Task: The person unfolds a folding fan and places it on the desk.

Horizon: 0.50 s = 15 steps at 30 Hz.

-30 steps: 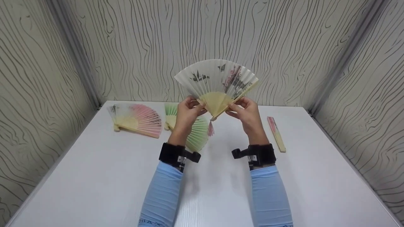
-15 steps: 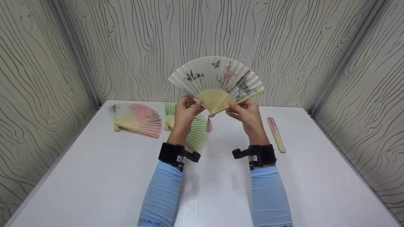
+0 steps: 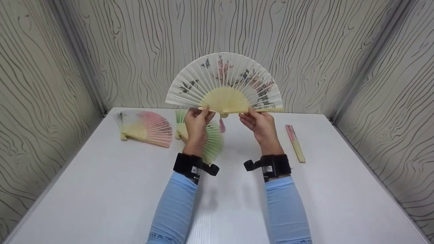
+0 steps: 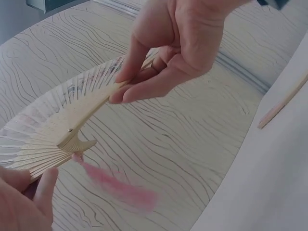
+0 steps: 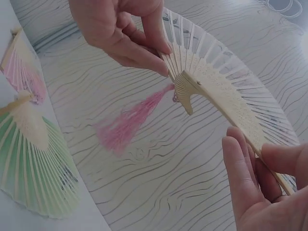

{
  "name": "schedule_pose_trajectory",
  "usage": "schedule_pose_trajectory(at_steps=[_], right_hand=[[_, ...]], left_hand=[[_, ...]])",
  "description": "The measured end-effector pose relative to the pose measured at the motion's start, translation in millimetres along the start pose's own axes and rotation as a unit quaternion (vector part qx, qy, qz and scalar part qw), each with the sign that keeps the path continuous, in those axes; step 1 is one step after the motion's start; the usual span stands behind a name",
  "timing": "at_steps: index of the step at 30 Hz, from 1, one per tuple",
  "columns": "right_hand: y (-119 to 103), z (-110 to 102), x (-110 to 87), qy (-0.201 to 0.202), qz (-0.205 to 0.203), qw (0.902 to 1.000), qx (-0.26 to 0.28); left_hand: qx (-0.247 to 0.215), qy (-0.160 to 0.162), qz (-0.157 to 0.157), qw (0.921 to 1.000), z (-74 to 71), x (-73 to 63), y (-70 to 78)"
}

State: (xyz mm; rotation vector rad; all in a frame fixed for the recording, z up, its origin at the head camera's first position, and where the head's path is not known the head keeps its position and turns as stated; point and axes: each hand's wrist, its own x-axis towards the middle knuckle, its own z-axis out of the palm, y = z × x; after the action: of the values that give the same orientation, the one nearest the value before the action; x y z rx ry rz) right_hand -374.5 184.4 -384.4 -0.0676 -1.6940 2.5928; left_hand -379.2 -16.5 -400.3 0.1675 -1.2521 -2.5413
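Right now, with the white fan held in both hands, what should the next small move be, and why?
I would probably lower the white fan onto the table, right of the green fan: it looks fully spread between the left hand and the right hand, and the green fan and pink fan lie open on that table.

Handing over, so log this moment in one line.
left hand: pinches white fan | right hand: pinches white fan | white fan: spread open | on table: green fan, pink fan, folded fan
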Motion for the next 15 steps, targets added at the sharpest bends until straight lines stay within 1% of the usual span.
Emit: schedule_pose_trajectory(at_steps=[3,6,10,15], right_hand=[[3.8,-0.2,2.5,0.0,0.007,0.9995,0.031],[5.9,-2.7,4.4,0.0,0.003,0.9988,0.049],[7.7,-7.1,5.6,0.01,-0.003,0.9978,0.065],[9.6,-12.4,7.0,0.035,-0.027,0.9964,0.072]], left_hand=[[-0.017,0.022,0.001,0.9996,2.1,0.4,-3.6],[-0.026,0.031,0.005,0.9992,3.8,-0.2,-5.5],[-0.023,0.037,0.008,0.999,4.3,-1.0,-6.6],[-0.016,0.042,0.007,0.999,3.9,-1.3,-6.4]])
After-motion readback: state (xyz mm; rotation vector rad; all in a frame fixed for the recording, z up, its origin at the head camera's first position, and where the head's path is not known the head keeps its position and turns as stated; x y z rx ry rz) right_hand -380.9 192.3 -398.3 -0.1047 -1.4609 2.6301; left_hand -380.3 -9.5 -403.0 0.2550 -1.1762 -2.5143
